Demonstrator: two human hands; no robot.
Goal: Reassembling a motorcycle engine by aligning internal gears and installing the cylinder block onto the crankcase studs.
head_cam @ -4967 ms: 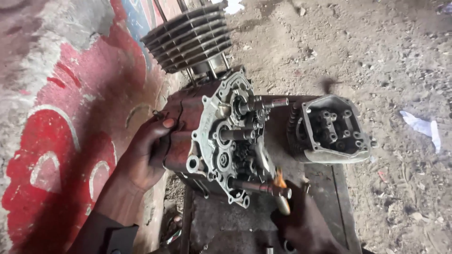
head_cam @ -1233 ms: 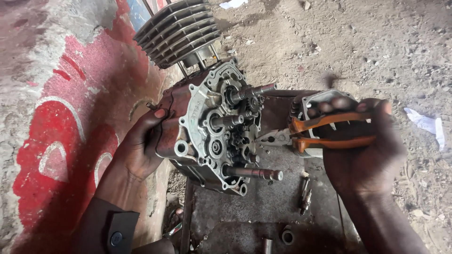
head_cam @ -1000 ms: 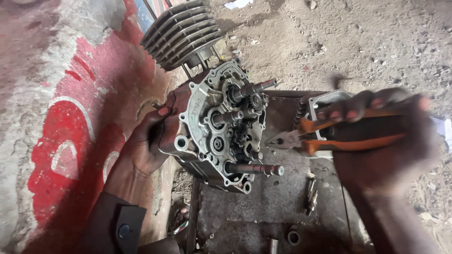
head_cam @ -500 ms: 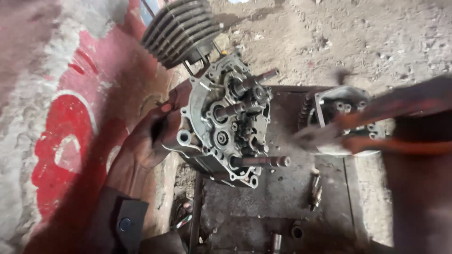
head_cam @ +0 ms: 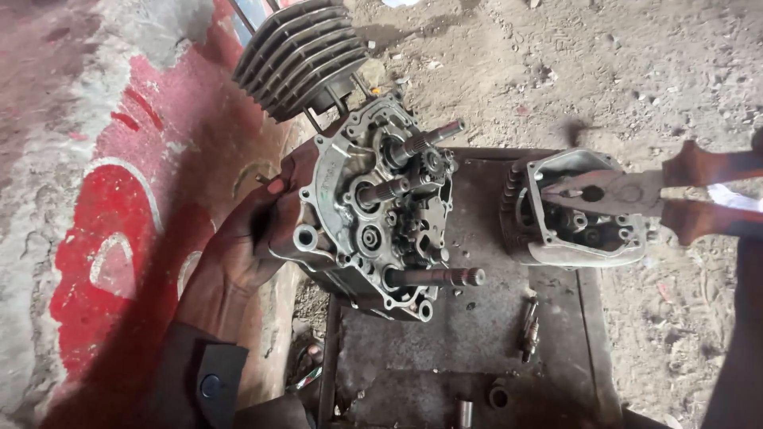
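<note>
At the bottom of the view, small metal bits (head_cam: 529, 327) lie on the dark metal tray (head_cam: 485, 361). A dark sleeve (head_cam: 208, 383) with a button comes in from the lower left. From it the left hand (head_cam: 248, 242) reaches up and to the right, palm against the side of the engine case (head_cam: 373, 210). Its fingers curl around the case edge and hold it tight. The case stands on the left part of the tray, with its open face turned up and shafts poking out. Just right of it sits the cylinder head (head_cam: 574, 214), also on the tray. Pliers (head_cam: 636, 195) with orange handles hang over the head, with the tips above its open top. The right hand is past the right edge, so its grip cannot be told. Farther up, a finned cylinder (head_cam: 300, 54) sticks out from the case, with dirt ground (head_cam: 556, 63) behind it.
</note>
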